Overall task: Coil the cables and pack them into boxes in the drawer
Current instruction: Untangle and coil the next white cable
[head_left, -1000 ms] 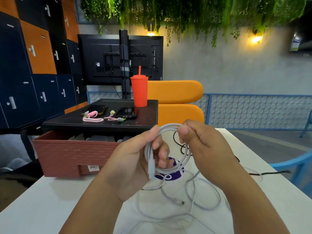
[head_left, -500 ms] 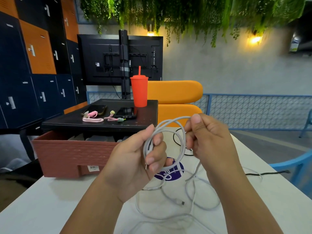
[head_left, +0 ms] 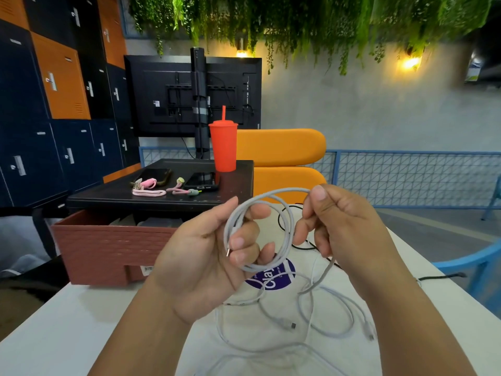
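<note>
A white cable [head_left: 271, 202] is looped into a coil held above the table. My left hand [head_left: 206, 256] grips the coil's left side, with the cable's metal plug end poking out by the fingers. My right hand [head_left: 339, 229] pinches the top right of the loop, and the cable's loose tail runs down from this hand onto the table. More white cables [head_left: 320, 318] lie tangled on the white table [head_left: 67, 329] below my hands. The reddish-brown drawer [head_left: 108, 248] stands pulled out at the left, its contents mostly hidden.
A black top [head_left: 151, 196] over the drawer carries a red tumbler [head_left: 223, 147], two phones and pink cable ties [head_left: 149, 189]. A black cable [head_left: 439, 276] trails off the table's right edge. A blue chair [head_left: 479, 272] stands at right, an orange seat behind.
Both hands rose slightly with the coil. My right hand moved right and widened the loop, adding another turn of cable; the plug end now points down from my left hand.
</note>
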The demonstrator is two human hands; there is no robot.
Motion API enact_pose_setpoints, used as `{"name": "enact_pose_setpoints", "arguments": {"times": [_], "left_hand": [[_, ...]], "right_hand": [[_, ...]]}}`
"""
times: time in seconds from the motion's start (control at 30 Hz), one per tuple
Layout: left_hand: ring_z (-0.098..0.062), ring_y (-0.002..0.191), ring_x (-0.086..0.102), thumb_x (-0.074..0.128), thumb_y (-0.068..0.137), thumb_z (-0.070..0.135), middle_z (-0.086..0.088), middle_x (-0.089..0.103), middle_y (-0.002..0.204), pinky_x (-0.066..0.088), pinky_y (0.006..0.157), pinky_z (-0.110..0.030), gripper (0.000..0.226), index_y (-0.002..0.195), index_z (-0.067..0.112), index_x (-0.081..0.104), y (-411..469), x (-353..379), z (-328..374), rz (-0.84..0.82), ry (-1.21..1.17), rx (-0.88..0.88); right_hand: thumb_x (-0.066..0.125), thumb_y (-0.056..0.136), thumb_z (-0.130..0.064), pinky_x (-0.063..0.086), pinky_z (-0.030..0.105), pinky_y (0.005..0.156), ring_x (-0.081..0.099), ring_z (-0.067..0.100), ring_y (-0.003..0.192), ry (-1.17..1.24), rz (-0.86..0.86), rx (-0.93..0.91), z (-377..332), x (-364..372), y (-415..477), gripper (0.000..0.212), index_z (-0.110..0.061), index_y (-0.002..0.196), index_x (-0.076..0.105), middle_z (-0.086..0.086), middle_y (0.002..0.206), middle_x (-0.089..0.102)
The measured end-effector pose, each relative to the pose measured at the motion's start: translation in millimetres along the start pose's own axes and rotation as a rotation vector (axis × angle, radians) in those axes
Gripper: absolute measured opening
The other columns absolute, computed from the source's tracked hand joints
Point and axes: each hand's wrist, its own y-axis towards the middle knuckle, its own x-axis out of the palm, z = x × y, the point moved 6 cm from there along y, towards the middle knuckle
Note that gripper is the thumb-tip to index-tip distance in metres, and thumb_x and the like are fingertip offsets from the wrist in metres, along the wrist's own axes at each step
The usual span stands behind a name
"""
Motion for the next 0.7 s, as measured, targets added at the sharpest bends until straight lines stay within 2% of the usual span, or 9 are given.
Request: {"name": "enact_pose_setpoints", "arguments": {"times": [0.07, 0.17, 0.23, 0.3, 0.4, 0.47, 0.57, 0.7], "left_hand": [[-0.017, 0.061, 0.061, 0.037, 0.099, 0.022, -0.007, 0.061, 0.067, 0.041, 0.099, -0.034, 0.035, 0.101, -0.002, 0.062, -1, -4, -1, -0.007, -0.016, -0.042], [-0.02, 0.062, 0.062, 0.046, 0.093, 0.016, -0.008, 0.062, 0.066, 0.043, 0.099, -0.035, 0.023, 0.088, 0.0, 0.063, -2, 1, -3, -0.027, 0.006, -0.053], [-0.02, 0.054, 0.06, 0.061, 0.079, 0.014, -0.007, 0.06, 0.058, 0.051, 0.088, -0.034, 0.012, 0.072, 0.005, 0.064, -2, 0, -2, 0.085, 0.147, -0.011], [-0.021, 0.048, 0.057, 0.06, 0.073, 0.014, -0.008, 0.057, 0.052, 0.052, 0.07, -0.032, 0.013, 0.061, 0.009, 0.062, -3, -1, -4, 0.24, 0.376, 0.025], [-0.022, 0.046, 0.058, 0.053, 0.083, 0.007, -0.013, 0.058, 0.051, 0.047, 0.052, -0.021, 0.02, 0.063, 0.005, 0.057, 0, 2, -7, 0.368, 0.639, 0.06], [-0.019, 0.043, 0.057, 0.044, 0.091, 0.006, -0.012, 0.059, 0.05, 0.043, 0.047, -0.016, 0.024, 0.068, 0.003, 0.053, 2, -3, -9, 0.438, 0.763, 0.053], [-0.017, 0.043, 0.054, 0.045, 0.092, 0.011, -0.006, 0.057, 0.049, 0.043, 0.051, -0.022, 0.022, 0.075, 0.004, 0.056, 3, -8, -7, 0.494, 0.79, 0.096], [-0.014, 0.042, 0.052, 0.037, 0.098, 0.012, -0.002, 0.054, 0.047, 0.04, 0.06, -0.033, 0.033, 0.082, 0.009, 0.066, 2, -15, -2, 0.571, 0.831, 0.134]], "right_hand": [[0.038, 0.096, -0.026, 0.031, 0.013, 0.038, 0.036, 0.008, 0.036, -0.02, -0.036, -0.027, -1, 0, -1, 0.036, -0.013, 0.066, 0.052, 0.004, 0.054, 0.064], [0.04, 0.096, -0.028, 0.033, 0.01, 0.041, 0.038, 0.004, 0.039, -0.086, -0.019, -0.088, -5, -2, -2, 0.038, -0.013, 0.064, 0.055, 0.001, 0.057, 0.064], [0.041, 0.096, -0.036, 0.032, 0.01, 0.043, 0.039, 0.004, 0.041, -0.133, 0.063, -0.153, -7, -6, -2, 0.042, -0.016, 0.062, 0.055, 0.002, 0.057, 0.06], [0.039, 0.089, -0.043, 0.032, 0.014, 0.046, 0.039, 0.005, 0.046, -0.144, 0.12, -0.21, -10, -8, -2, 0.038, -0.018, 0.065, 0.054, 0.005, 0.065, 0.06], [0.04, 0.087, -0.038, 0.033, 0.013, 0.049, 0.04, 0.004, 0.047, -0.067, 0.081, -0.282, -18, -4, -4, 0.034, -0.017, 0.064, 0.052, 0.0, 0.063, 0.058], [0.043, 0.09, -0.037, 0.033, 0.011, 0.048, 0.04, 0.003, 0.047, -0.016, 0.03, -0.358, -27, -1, -9, 0.035, -0.017, 0.063, 0.052, 0.0, 0.061, 0.057], [0.04, 0.086, -0.042, 0.033, 0.01, 0.047, 0.04, 0.002, 0.047, 0.024, 0.049, -0.429, -35, -2, -14, 0.034, -0.018, 0.065, 0.052, -0.002, 0.059, 0.056], [0.04, 0.086, -0.041, 0.034, 0.01, 0.047, 0.041, 0.002, 0.046, 0.054, 0.089, -0.457, -38, -5, -16, 0.032, -0.021, 0.064, 0.052, -0.008, 0.056, 0.056]]}}
